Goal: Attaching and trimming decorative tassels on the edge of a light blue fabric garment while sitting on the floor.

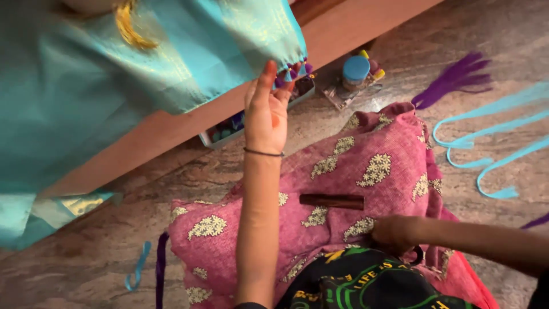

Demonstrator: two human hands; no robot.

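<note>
My left hand (266, 111) is raised, its fingertips pinching the lower corner of a teal silk cloth (143, 63) where small purple and teal tassels (293, 73) hang. A thin dark band circles that wrist. My right hand (393, 233) rests low on a pink cushion (366, 171) with white flower motifs, fingers curled against the fabric; what they hold is hidden. A dark brown stick-like tool (331, 201) lies on the cushion between my arms.
A wooden ledge (337, 34) runs behind the cloth. A small tray of beads (229, 133), a blue-lidded jar (355, 70), purple threads (454, 80) and teal ribbon strands (492, 149) lie on the stone floor (103, 240). Black printed clothing (366, 283) covers my lap.
</note>
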